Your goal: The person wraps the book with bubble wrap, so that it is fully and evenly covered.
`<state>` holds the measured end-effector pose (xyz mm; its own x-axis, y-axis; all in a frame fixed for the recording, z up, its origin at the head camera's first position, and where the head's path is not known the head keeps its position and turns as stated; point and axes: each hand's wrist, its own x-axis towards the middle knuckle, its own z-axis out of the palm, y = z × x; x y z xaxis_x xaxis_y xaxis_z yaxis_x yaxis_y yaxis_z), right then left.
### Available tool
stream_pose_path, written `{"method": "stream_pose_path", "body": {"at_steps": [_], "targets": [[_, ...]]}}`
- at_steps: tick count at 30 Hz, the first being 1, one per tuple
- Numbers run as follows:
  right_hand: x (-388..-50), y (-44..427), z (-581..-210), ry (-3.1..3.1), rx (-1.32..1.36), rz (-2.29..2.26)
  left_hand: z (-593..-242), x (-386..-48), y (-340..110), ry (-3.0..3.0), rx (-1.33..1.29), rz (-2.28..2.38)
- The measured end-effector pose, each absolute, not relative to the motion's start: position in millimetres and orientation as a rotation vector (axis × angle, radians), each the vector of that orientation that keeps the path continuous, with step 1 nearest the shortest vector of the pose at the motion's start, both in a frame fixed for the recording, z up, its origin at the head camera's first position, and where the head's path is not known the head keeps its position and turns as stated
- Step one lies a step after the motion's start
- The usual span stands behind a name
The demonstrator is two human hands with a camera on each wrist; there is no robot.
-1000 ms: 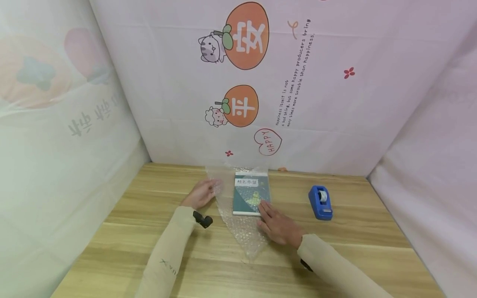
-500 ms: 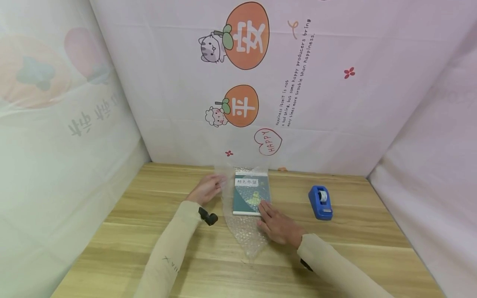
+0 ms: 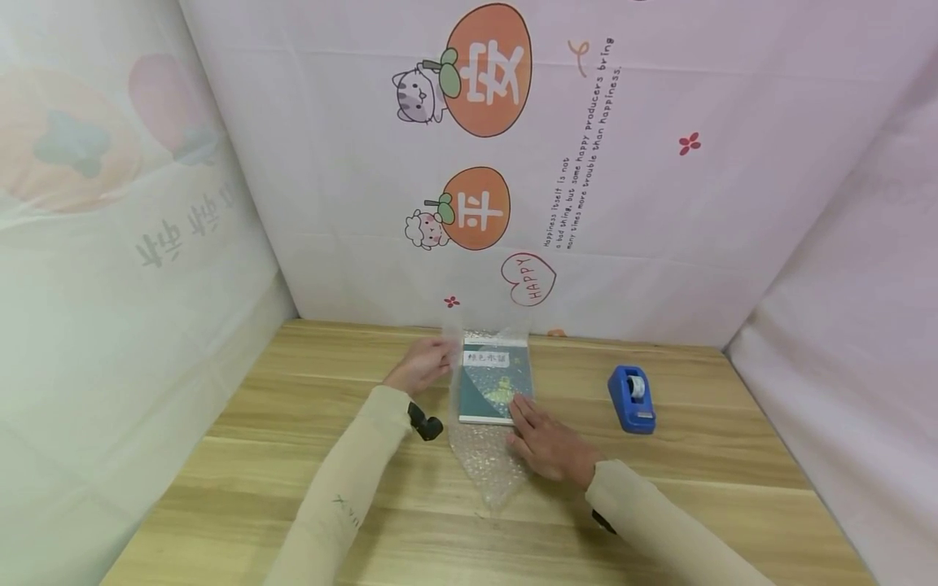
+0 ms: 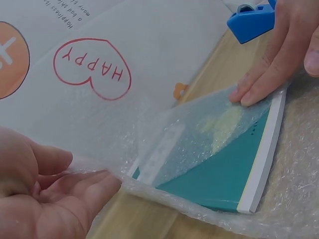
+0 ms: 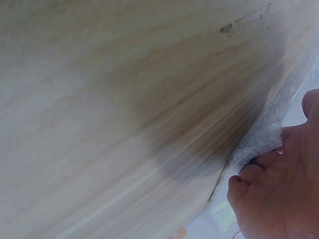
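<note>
HAPPY-lettered backdrop [image 3: 538, 163], right fingers [image 3: 523, 407] on bubble wrap [image 3: 485, 465], teal book [image 3: 478, 399]

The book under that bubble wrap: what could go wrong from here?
The bubble wrap, folded over the book, might spring back if the right grip lifts, as I see nothing fastening it. Its raised edge could slip from the left grip, which pinches it. The book might slide if the wrap beneath is tugged.

Bubble wrap [image 3: 489, 464] plastic (glossy, bumpy); tabletop [image 3: 432, 545] wood-grained; book [image 4: 212, 181] smooth
</note>
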<state>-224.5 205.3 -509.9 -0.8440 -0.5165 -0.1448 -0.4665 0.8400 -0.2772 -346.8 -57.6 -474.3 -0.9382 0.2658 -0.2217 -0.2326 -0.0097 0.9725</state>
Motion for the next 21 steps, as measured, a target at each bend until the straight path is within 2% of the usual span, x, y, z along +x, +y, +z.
{"method": "stream_pose_path", "body": {"at_steps": [8,21], "targets": [[-224,205,-509,2.809,-0.766,-0.32,-467,-343,-44,1.978,0.16,1.993],[-228,206,-514,2.824,-0.74,-0.297,-469,-346,-22,2.261,0.207,1.787]]}}
